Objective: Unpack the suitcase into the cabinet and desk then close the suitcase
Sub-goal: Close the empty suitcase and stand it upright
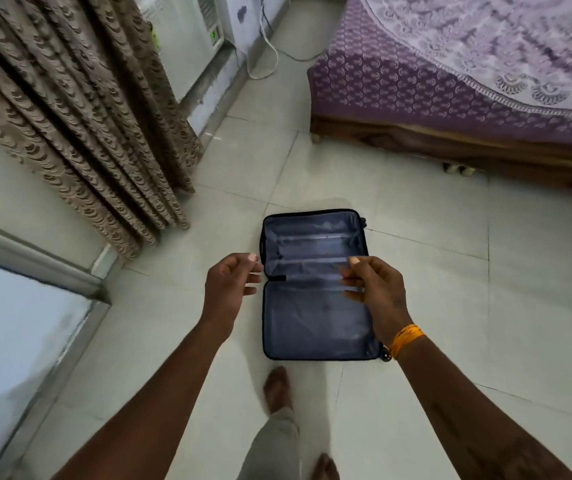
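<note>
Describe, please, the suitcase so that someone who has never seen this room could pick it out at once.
Start at the bed with the purple patterned cover, then look down across the pale tiled floor toward the person's outstretched hands. The suitcase lies there flat and fully open, both halves showing grey-blue lining with nothing inside. It is the only dark-edged, hinged case on the floor.

Floor round the suitcase: bare tile is seen on its left, right and far sides.
Above the suitcase: both open halves are faced upward; the left hand and right hand are held over them, grasping nothing.
Near side: a bare foot is planted just beside the near edge.
Left: passage is narrowed by the curtain.
Far right: the way is blocked by the bed.
</note>
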The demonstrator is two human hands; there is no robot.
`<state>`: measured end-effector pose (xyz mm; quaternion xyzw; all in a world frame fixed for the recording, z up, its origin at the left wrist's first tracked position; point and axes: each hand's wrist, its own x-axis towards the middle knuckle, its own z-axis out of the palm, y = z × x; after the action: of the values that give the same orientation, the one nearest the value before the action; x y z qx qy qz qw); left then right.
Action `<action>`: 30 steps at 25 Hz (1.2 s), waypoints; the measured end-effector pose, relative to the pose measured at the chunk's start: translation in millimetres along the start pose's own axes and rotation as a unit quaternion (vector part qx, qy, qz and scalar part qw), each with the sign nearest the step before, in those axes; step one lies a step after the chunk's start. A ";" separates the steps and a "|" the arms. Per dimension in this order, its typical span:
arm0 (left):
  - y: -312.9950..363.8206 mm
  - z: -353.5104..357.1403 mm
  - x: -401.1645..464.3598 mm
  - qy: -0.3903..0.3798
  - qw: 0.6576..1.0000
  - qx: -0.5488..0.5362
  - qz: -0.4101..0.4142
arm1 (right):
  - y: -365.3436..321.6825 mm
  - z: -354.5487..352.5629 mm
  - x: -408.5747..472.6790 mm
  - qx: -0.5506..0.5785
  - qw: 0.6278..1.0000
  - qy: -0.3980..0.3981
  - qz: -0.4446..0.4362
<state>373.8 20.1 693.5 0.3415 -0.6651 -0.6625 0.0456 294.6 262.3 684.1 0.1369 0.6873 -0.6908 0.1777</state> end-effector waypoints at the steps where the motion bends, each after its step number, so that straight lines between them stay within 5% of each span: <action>1: -6.3 9.2 24.8 -0.007 1.000 0.008 -0.007 | 7.7 2.3 21.8 -0.004 1.000 0.012 0.010; 10: -136.6 93.4 281.5 -0.053 0.990 0.123 -0.040 | 130.9 3.8 282.6 -0.080 0.994 0.063 0.041; 18: -361.6 155.6 503.0 -0.022 0.981 0.190 -0.010 | 334.0 -44.3 535.1 -0.252 0.963 0.089 -0.048; 24: -443.6 181.1 623.8 0.106 0.945 0.308 -0.011 | 403.6 -70.2 663.9 -0.401 0.905 0.134 -0.047; 30: -461.1 179.1 648.7 0.165 0.937 0.289 -0.101 | 411.6 -72.7 690.4 -0.317 0.940 0.122 -0.018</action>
<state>-31.2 -110.4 -2.5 0.5101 -0.7730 -0.3770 -0.0134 -151.8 298.7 12.7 0.1443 0.8896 -0.4182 0.1137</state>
